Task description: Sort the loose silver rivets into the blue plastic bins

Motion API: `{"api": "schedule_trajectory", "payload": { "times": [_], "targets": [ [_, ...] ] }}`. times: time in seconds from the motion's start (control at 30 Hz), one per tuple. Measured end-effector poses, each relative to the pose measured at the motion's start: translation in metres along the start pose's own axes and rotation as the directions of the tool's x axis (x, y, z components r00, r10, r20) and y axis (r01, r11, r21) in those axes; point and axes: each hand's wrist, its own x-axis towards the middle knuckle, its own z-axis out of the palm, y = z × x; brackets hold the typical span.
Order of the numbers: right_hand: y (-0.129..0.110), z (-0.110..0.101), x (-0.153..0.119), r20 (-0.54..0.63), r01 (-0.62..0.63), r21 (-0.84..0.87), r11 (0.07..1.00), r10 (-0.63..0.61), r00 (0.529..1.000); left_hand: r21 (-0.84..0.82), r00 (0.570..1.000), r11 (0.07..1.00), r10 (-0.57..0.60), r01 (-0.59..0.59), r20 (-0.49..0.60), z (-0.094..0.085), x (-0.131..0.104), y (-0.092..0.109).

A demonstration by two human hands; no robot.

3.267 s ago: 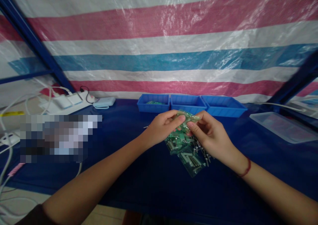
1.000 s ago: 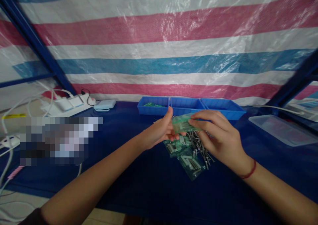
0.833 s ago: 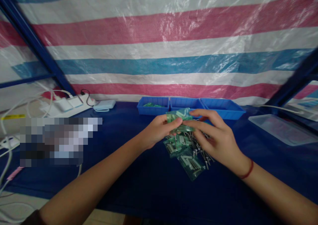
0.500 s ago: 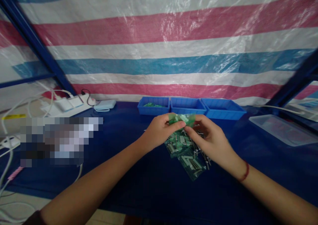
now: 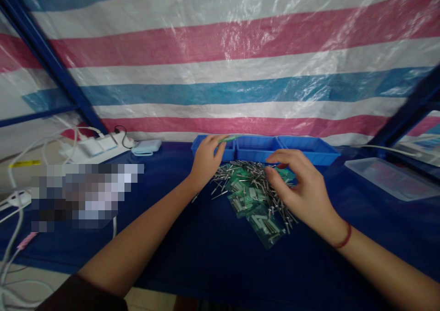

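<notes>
My left hand (image 5: pixel 207 160) is closed on the edge of a small green plastic bag (image 5: pixel 234 138), holding it over the left blue bin (image 5: pixel 229 154). What that bag contains is too thin and blurred to make out. My right hand (image 5: pixel 305 185) hovers over the right side of a heap of thin metal pins that look like blind rivets (image 5: pixel 237 165). Its thumb and fingers are apart, with nothing between them. Among the pins lie several clear green bags (image 5: pixel 266 227) with metal rods and pale pieces inside.
Two more blue bins, a middle one (image 5: pixel 257 154) and a right one (image 5: pixel 307 157), stand along the back. A clear plastic lid (image 5: pixel 392 178) lies at right. A white power strip (image 5: pixel 103 146) with cables and a light blue case (image 5: pixel 146 147) are at left. Striped sheeting (image 5: pixel 240 91) hangs behind.
My left hand has carried the green bag away from my right hand, up and left to the left bin. My right hand has let go of the bag and moved slightly right.
</notes>
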Motion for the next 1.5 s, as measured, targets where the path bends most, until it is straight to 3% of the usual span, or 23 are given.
{"api": "schedule_trajectory", "payload": {
  "times": [0.1, 0.2, 0.27, 0.33, 0.43, 0.63, 0.73, 0.83, 0.93, 1.03, 1.1, 1.17, 1.27, 1.37, 1.43, 1.5],
  "targets": [
    [0.001, 0.0, 0.0, 0.037, -0.002, 0.013, 1.0, 0.002, 0.999, 0.301, 0.997, 0.953, -0.063, 0.047, 0.045, 0.004, 0.0, -0.015],
    [0.004, -0.001, 0.0, 0.18, 0.022, 0.02, 1.0, -0.025, 0.983, 0.385, 0.993, 0.923, -0.065, 0.02, 0.104, 0.006, -0.005, -0.019],
    [0.007, -0.002, -0.001, 0.366, 0.058, -0.004, 0.998, -0.052, 0.929, 0.366, 0.992, 0.931, -0.051, 0.006, 0.114, 0.004, -0.009, -0.016],
    [0.009, -0.002, -0.002, 0.545, 0.112, -0.047, 0.993, -0.069, 0.835, 0.323, 0.993, 0.946, -0.037, -0.002, 0.113, 0.002, -0.011, -0.01],
    [0.013, -0.001, -0.006, 0.651, 0.178, -0.13, 0.976, -0.052, 0.757, 0.253, 0.99, 0.967, 0.005, -0.041, 0.143, -0.001, -0.014, 0.0],
    [0.008, 0.003, -0.006, 0.665, 0.261, -0.203, 0.944, -0.063, 0.745, 0.097, 0.967, 0.987, 0.104, -0.129, 0.231, -0.004, -0.021, 0.019],
    [0.006, 0.0, -0.003, 0.612, 0.258, -0.223, 0.94, -0.071, 0.788, -0.034, 0.955, 0.987, 0.163, -0.159, 0.249, -0.006, -0.022, 0.027],
    [0.007, -0.002, -0.001, 0.47, 0.11, -0.151, 0.982, -0.027, 0.882, -0.183, 0.949, 0.974, 0.178, -0.133, 0.258, -0.008, -0.023, 0.035],
    [0.007, -0.003, 0.0, 0.339, -0.156, 0.01, 0.988, 0.143, 0.93, -0.295, 0.952, 0.955, 0.056, 0.037, 0.302, -0.009, -0.024, 0.041],
    [0.007, -0.002, 0.001, 0.299, -0.374, 0.166, 0.912, 0.315, 0.901, -0.378, 0.89, 0.885, -0.08, 0.27, 0.448, -0.007, -0.027, 0.042],
    [0.006, -0.001, 0.002, 0.282, -0.447, 0.254, 0.858, 0.376, 0.883, -0.458, 0.824, 0.799, -0.082, 0.391, 0.56, -0.004, -0.028, 0.041],
    [0.005, 0.0, 0.003, 0.285, -0.496, 0.315, 0.809, 0.418, 0.863, -0.552, 0.787, 0.693, -0.037, 0.465, 0.616, -0.001, -0.028, 0.041],
    [0.004, 0.002, 0.004, 0.33, -0.548, 0.403, 0.733, 0.442, 0.834, -0.61, 0.802, 0.633, -0.027, 0.475, 0.597, -0.001, -0.027, 0.044],
    [0.005, 0.005, 0.002, 0.414, -0.548, 0.461, 0.698, 0.378, 0.828, -0.578, 0.827, 0.696, -0.042, 0.426, 0.56, -0.003, -0.027, 0.046],
    [0.007, 0.007, 0.0, 0.429, -0.527, 0.446, 0.724, 0.344, 0.835, -0.551, 0.83, 0.728, -0.046, 0.408, 0.555, -0.003, -0.028, 0.045],
    [0.009, 0.007, -0.003, 0.358, -0.457, 0.399, 0.795, 0.323, 0.876, -0.549, 0.831, 0.721, -0.068, 0.424, 0.553, -0.001, -0.029, 0.044]
  ]
}}
